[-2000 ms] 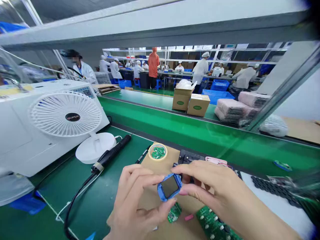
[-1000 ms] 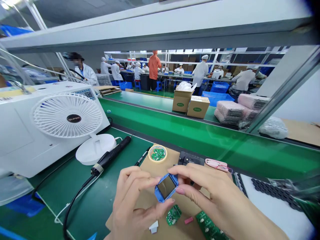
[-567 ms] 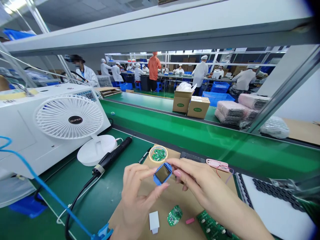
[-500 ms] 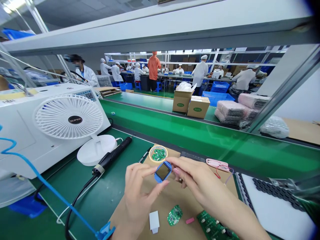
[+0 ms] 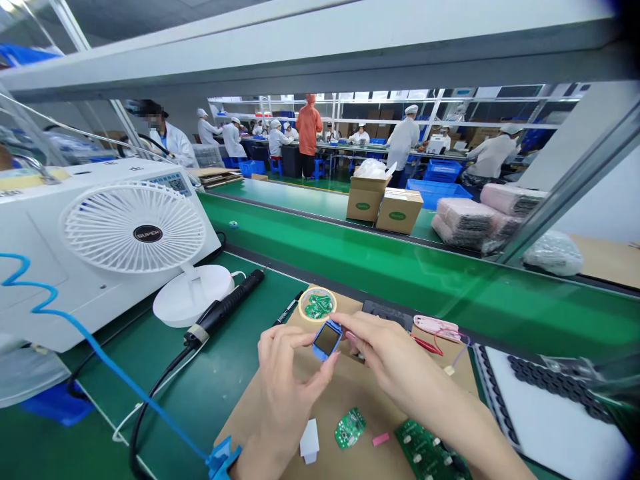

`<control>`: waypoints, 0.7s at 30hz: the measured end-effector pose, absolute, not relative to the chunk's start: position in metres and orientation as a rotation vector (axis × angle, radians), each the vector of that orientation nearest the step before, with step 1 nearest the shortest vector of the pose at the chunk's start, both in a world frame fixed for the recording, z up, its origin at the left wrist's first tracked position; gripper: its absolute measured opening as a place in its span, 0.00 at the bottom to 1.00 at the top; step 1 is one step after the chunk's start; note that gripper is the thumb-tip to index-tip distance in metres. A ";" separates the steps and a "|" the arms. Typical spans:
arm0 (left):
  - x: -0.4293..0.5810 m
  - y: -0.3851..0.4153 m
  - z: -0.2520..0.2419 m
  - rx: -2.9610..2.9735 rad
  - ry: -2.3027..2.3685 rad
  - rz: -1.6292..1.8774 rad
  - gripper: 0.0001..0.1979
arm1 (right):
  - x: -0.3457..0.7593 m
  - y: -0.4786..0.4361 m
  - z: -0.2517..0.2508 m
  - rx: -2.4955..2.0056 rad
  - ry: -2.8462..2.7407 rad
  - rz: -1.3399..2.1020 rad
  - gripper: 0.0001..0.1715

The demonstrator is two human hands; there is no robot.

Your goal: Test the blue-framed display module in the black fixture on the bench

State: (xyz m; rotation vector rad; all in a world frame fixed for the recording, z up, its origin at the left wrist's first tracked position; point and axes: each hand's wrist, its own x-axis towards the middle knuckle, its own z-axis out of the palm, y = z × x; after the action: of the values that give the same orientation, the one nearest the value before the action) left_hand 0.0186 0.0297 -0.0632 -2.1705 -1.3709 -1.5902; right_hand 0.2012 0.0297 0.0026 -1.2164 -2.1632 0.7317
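Head view: L hand (image 5: 285, 393) and R hand (image 5: 400, 373) together, both clamped on a small blue-framed square display (image 5: 326, 340) by its edges, w/ unit held up off the kraft card mat (image 5: 360, 393), screen tilted toward me. Grip on frame only, prob. to keep fingers off the glass.

Round dish (image 5: 317, 290) of small green PCBs sat just beyond my fingers, likely parked there for quick reach. Nearer me on the mat: single green PCB (image 5: 350, 428), white block (image 5: 310, 440), pink piece (image 5: 381, 439), larger PCB panel (image 5: 425, 450) at the lower edge. Black jig (image 5: 385, 313) and pink part w/ red wires (image 5: 435, 327) lay at far edge, apart from hands.

Soldering iron (image 5: 225, 313) rested left of mat on green bench mat (image 5: 150, 393), beside desk fan (image 5: 135, 230), handy for R or L. Blue coiled cord (image 5: 50, 320) ran to blue strap (image 5: 220, 460) at L wrist, prob. for static grounding.
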 end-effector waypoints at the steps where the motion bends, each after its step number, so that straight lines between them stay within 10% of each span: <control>1: 0.018 0.029 -0.063 -2.173 -1.376 -1.585 0.08 | 0.201 0.029 0.003 -1.215 -2.164 0.727 0.25; 21: -0.053 0.026 -0.107 -2.529 -1.806 -1.061 0.14 | 0.253 0.020 0.031 -1.590 -2.099 0.473 0.19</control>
State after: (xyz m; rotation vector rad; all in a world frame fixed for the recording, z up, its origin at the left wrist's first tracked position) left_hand -0.0527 0.0265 -0.1069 -2.5290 -1.8062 -1.0606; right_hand 0.2532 0.0202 0.0313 -1.5898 -2.0991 0.4726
